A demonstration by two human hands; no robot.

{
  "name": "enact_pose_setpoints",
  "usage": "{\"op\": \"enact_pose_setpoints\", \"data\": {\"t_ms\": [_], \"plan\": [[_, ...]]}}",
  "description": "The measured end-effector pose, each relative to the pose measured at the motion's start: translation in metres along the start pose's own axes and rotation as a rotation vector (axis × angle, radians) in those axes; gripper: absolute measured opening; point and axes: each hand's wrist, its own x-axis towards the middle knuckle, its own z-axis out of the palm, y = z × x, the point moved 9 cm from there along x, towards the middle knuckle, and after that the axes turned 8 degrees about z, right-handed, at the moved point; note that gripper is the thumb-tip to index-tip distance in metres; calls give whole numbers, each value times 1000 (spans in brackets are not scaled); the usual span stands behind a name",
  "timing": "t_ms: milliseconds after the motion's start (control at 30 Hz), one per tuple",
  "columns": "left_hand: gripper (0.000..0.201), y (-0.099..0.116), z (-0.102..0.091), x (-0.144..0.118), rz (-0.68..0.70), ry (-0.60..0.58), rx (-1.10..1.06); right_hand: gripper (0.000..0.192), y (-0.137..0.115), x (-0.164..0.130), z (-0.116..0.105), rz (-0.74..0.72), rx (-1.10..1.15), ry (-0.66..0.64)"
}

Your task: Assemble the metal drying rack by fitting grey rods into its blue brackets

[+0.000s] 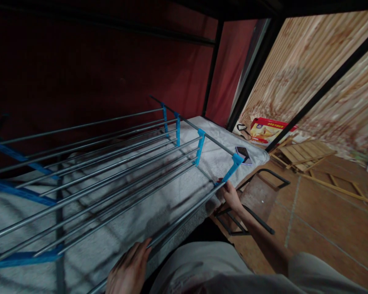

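A shoe rack of grey metal tubes with blue plastic brackets [201, 147] lies across a bed covered with a light grey fuzzy blanket [184, 183]. My left hand [129, 267] curls over the rack's near long tube [174, 224], its fingers wrapped round it. At the near right corner, my right hand [232, 197] grips the rack by the lower end of a blue bracket [233, 168]. The fingertips of that hand are partly hidden behind the tube. More blue brackets [21, 196] show at the left end, partly cut off by the frame edge.
A phone [243, 155] lies on the blanket near its right edge. Beside the bed stands a chair [260, 194] with dark metal tubing. Farther right, a folded wooden chair [306, 153] lies on the tiled floor near a red and yellow box [270, 130]. Dark bed-frame posts [254, 73] rise behind.
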Motion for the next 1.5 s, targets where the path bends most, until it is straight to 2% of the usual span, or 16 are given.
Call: {"op": "enact_pose_setpoints", "data": {"t_ms": [267,533,700,967,1200,1500], "plan": [[38,3,5,-3,-12,-10,-14,33,2,1,-1,21,-16,20],[36,-3,27,-22,-84,-108,-50,34,-2,-2,0,18,-20,16],[33,-2,21,-19,-83,-65,-52,36,-4,-3,0,26,-15,20],[34,-1,20,-16,-100,-108,-80,36,-3,-3,-1,31,-54,35],[40,2,13,-12,-76,-91,-44,32,-3,-4,-1,33,-44,51],[38,4,15,-6,-136,-123,-78,35,1,-5,1,19,-24,48]]}}
